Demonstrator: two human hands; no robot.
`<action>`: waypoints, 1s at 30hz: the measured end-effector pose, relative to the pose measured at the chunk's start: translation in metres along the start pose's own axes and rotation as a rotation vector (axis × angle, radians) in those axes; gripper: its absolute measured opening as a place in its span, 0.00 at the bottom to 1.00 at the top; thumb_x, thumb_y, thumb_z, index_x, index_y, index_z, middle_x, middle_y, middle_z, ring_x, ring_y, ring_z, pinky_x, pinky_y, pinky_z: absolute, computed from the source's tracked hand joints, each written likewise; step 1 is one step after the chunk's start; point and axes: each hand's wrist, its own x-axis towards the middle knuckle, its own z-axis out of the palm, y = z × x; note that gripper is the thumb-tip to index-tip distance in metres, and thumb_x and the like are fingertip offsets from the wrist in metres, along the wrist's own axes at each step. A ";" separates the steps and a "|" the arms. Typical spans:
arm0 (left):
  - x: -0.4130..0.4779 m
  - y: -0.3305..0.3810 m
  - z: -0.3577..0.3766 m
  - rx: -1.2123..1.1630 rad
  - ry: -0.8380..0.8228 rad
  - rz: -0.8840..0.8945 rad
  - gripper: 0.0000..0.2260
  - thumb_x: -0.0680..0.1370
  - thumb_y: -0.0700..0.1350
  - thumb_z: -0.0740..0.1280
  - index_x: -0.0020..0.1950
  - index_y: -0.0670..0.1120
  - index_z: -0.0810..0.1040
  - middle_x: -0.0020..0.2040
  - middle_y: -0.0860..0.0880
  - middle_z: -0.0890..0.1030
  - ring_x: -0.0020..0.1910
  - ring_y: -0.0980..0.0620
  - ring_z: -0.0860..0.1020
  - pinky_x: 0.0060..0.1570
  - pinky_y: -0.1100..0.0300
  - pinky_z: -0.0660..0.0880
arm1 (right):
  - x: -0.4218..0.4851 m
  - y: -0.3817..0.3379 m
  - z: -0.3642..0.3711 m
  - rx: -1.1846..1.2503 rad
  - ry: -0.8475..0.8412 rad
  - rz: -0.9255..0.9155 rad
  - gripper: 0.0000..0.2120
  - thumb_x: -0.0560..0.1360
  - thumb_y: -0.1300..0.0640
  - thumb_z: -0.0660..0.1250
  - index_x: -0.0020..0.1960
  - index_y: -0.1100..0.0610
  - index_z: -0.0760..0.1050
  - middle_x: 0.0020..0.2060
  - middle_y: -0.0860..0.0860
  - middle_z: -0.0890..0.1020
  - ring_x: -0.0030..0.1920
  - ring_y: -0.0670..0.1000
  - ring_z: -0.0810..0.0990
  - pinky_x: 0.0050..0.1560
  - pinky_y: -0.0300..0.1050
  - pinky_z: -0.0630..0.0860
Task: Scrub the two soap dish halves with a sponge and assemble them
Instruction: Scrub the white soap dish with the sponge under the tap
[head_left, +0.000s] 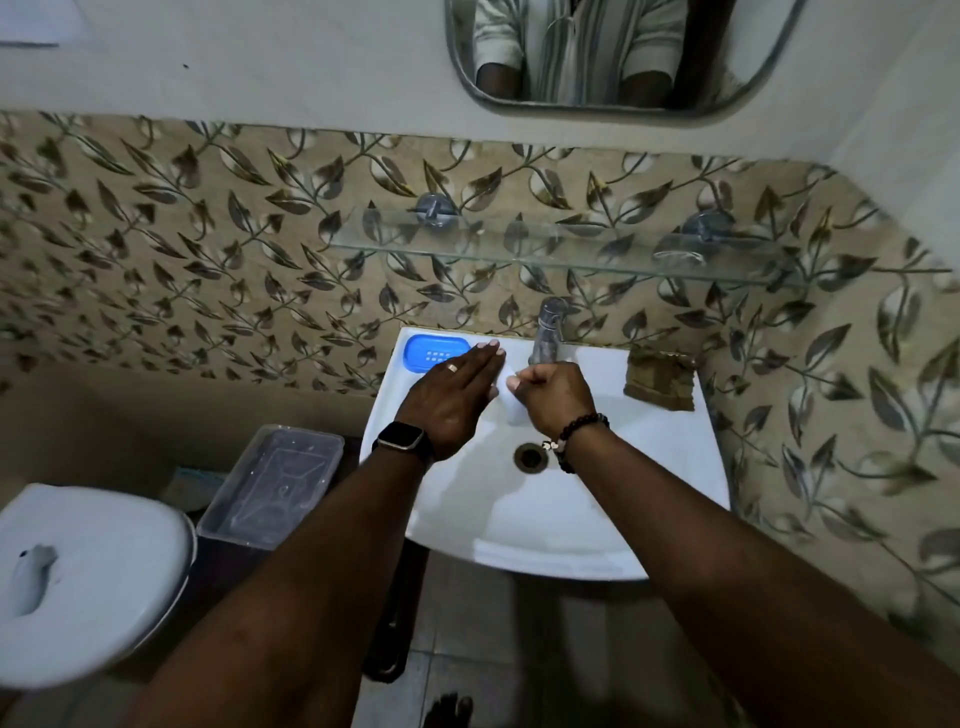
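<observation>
A blue soap dish half (428, 354) with drain slots lies on the sink's back left rim. My left hand (451, 395) is stretched flat, palm down, its fingers reaching past the blue half's right edge and holding nothing. My right hand (553, 395) is curled around a white oblong piece (511, 408) under the tap; I cannot tell whether this piece is the other dish half or a soap bar. My left palm lies against its left side. A brown sponge (661, 378) rests on the back right rim, apart from both hands.
The white sink (649, 467) has a drain (531, 457) at its middle and a chrome tap (548, 332) at the back. A glass shelf (561, 249) juts out above the tap. A clear plastic box (272, 483) and a toilet lid (83, 577) stand to the left.
</observation>
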 end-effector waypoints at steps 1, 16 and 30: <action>0.004 0.005 -0.003 -0.001 0.016 0.005 0.22 0.84 0.46 0.60 0.77 0.44 0.65 0.77 0.44 0.67 0.75 0.42 0.68 0.69 0.47 0.70 | 0.000 -0.001 -0.006 0.045 0.002 0.022 0.07 0.74 0.56 0.73 0.45 0.60 0.82 0.38 0.50 0.83 0.42 0.50 0.79 0.51 0.45 0.77; 0.031 0.046 -0.027 -0.055 0.086 0.042 0.21 0.84 0.45 0.60 0.77 0.45 0.67 0.76 0.45 0.69 0.75 0.43 0.68 0.69 0.49 0.68 | -0.018 -0.008 -0.045 0.656 -0.012 0.267 0.14 0.79 0.61 0.67 0.61 0.69 0.76 0.57 0.66 0.82 0.55 0.62 0.82 0.59 0.58 0.79; 0.033 0.042 -0.014 -0.584 0.377 -0.462 0.20 0.83 0.57 0.58 0.56 0.45 0.81 0.45 0.47 0.79 0.44 0.51 0.81 0.42 0.66 0.73 | -0.022 0.007 -0.055 -0.155 -0.014 -0.374 0.05 0.76 0.57 0.69 0.43 0.58 0.79 0.40 0.52 0.83 0.42 0.52 0.78 0.41 0.45 0.72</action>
